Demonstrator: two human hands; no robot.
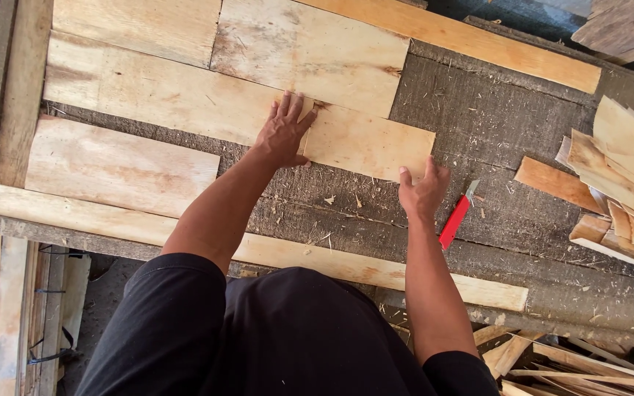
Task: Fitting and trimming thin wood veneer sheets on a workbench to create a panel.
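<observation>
From the head view, the left hand (pixel 284 132) lay flat and spread, fingers splayed, pressing down on the long pale rough-sawn wooden plank (pixel 236 110) that ran at a slant across the dark, sawdust-strewn wooden surface (pixel 508 139). The right hand (pixel 423 192) was loosely curled, thumb up against the plank's lower right corner, nudging rather than gripping, so it held nothing outright. The risk, as I judged it, was a splinter: that plank edge looked raw and fibrous, and a palm sliding along it could catch. The plank could also skid out of line on the loose chips beneath. A red-handled tool with a metal tip (pixel 456 218) lay just beside the right wrist, close enough to be knocked. Other pale boards (pixel 122 167) sat flat to the left, grain streaked and knotty, while a heap of thin, curling wood offcuts (pixel 625 183) piled up at the right edge.
</observation>
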